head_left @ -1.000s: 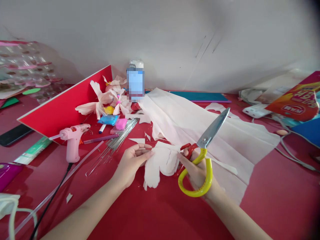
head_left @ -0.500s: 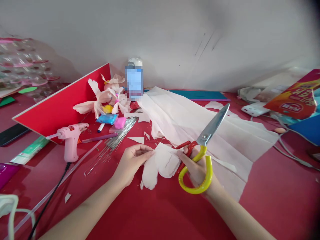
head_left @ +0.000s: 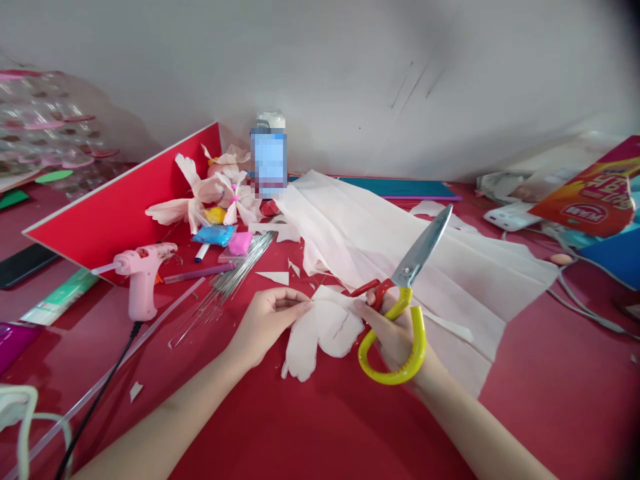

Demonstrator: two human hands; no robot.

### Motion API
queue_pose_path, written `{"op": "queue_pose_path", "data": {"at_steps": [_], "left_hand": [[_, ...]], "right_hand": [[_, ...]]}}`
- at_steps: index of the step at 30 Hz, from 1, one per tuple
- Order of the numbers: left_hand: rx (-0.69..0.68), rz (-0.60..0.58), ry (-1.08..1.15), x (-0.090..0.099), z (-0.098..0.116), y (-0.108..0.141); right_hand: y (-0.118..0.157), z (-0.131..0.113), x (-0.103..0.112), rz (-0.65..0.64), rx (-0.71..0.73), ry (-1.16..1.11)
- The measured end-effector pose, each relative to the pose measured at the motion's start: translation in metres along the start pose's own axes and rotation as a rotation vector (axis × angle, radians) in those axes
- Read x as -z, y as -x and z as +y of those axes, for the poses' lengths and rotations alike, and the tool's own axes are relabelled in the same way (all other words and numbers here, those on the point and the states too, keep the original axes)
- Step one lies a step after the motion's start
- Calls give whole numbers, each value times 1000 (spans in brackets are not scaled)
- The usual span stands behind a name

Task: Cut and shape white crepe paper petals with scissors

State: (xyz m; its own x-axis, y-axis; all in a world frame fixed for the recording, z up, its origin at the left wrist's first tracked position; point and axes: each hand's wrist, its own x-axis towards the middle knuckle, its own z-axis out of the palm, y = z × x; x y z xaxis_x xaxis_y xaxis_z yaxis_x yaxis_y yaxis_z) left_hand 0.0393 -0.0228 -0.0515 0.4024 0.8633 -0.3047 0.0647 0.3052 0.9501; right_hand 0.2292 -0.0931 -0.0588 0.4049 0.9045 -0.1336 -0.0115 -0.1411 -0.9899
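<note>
Above the table (head_left: 320,427), hands (head_left: 265,323) hold paper (head_left: 333,327) and scissors (head_left: 411,267).

Pale pink crepe paper cutout (head_left: 325,333), lobed petal shape, thin slit near its middle, ragged edges, pinched at one side by left hand (head_left: 265,323). Right hand (head_left: 395,340) grips the other side while also holding long kitchen scissors (head_left: 417,257), yellow and red handles, steel blades closed-looking, angled up and away from the paper.
</note>
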Motion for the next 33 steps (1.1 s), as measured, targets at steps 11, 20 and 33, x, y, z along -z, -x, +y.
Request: {"op": "queue_pose_path", "data": {"at_steps": [11,20,33], "left_hand": [[52,-85,0,4,0,-4],[54,-70,5,3,1,-5],[-15,-28,-35,8,-1,-5]], "right_hand": [[0,3,2,0,6,27],[-1,-4,-1,19,-38,-9],[-1,-11,-3,26,-36,-73]]}}
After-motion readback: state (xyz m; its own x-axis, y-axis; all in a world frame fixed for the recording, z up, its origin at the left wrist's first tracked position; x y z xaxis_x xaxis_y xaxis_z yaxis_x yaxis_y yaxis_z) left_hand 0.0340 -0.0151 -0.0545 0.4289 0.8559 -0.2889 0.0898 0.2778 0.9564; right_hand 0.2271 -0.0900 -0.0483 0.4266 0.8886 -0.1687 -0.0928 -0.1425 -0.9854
